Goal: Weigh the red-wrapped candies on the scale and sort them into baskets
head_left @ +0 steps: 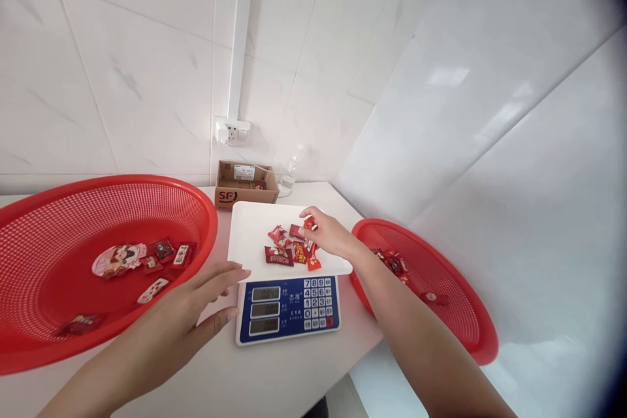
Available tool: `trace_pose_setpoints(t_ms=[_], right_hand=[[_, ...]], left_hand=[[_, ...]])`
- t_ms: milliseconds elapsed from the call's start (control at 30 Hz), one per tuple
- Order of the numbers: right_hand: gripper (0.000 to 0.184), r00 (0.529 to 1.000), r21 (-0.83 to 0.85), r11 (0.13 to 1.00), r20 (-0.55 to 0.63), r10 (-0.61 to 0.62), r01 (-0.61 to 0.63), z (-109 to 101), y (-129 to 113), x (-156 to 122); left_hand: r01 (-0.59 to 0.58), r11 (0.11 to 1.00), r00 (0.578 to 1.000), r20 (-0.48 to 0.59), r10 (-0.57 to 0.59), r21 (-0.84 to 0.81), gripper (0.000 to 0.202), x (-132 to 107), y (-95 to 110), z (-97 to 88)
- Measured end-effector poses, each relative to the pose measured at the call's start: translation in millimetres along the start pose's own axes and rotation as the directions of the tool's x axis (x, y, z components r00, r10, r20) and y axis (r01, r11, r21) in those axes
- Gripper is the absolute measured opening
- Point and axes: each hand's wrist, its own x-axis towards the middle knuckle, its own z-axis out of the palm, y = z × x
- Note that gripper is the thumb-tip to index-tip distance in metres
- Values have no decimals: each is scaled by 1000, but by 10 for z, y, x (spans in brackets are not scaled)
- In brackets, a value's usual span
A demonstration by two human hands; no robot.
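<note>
A scale [289,310] with a blue keypad panel stands on the table, with a white weighing tray [252,225] on top. Several small wrapped candies [279,256] in red and orange-red wrappers lie on the tray. Over its right part, my right hand [326,233] has thumb and fingers closed round a red wrapped candy [309,223], partly hidden by the fingers. My left hand [208,297] is empty, fingers stretched apart, near the tray's front left corner and the left edge of the scale's panel.
To the left is a large red plastic basket [208,209] with several wrapped snacks inside. Another red basket [482,346], also with red packets, is at the right behind my forearm. A cardboard box [247,197] and a clear bottle [288,179] stand against the wall below a socket [234,132].
</note>
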Motion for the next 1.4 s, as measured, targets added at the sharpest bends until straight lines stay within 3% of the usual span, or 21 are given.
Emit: trace_pose_setpoints(t_ms=[100,467,833,1033,1400], right_hand=[[24,998,32,999,-66,-9,12,41,35,-80],[18,999,-74,996,-35,38,-40,75,33,-55],[13,985,256,966,-171,21,24,228,185,51],[13,972,254,967,-235,30,32,326,217,111],[24,929,307,946,-370,20,102,279,197,-4]], left_hand=[[-2,999,1000,24,3,-44,46,8,36,-36],[3,1000,999,53,-2,-22,46,21,42,-45],[2,999,998,63,1,-44,45,17,35,-34],[1,1000,998,57,0,-18,46,11,27,-33],[-1,1000,999,39,1,14,48,21,5,-18]])
